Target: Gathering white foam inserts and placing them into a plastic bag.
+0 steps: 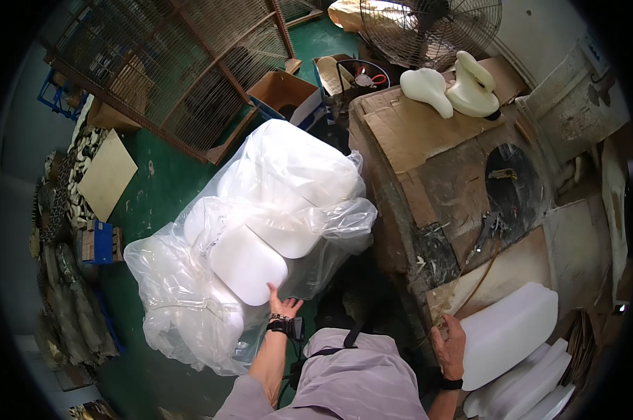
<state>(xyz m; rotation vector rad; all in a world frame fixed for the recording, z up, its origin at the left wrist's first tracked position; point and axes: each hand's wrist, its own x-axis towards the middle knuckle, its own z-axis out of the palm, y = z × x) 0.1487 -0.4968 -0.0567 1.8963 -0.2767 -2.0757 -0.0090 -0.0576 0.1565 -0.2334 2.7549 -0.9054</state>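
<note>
My left hand (284, 306) is open, its thumb stretched against the lower edge of a white rounded panel (249, 263) and its fingers spread. That panel lies among several similar white pieces in a large clear plastic bag (180, 308), whose open side faces me. My right hand (451, 346) is at the near edge of the worktable (446, 189), thumb apart from the partly bent fingers. Beside it lies a white slab with rounded corners (510, 334); I see no object in its grasp. More white slabs (523, 388) are stacked below that one.
An air gun (489, 229) with a hose lies on the table. Two cream-coloured saddle-shaped pieces (428, 91) rest on cardboard at its far end, near a large fan (428, 31). A rusty wire cage (183, 70) and an open carton (285, 96) stand on the green floor.
</note>
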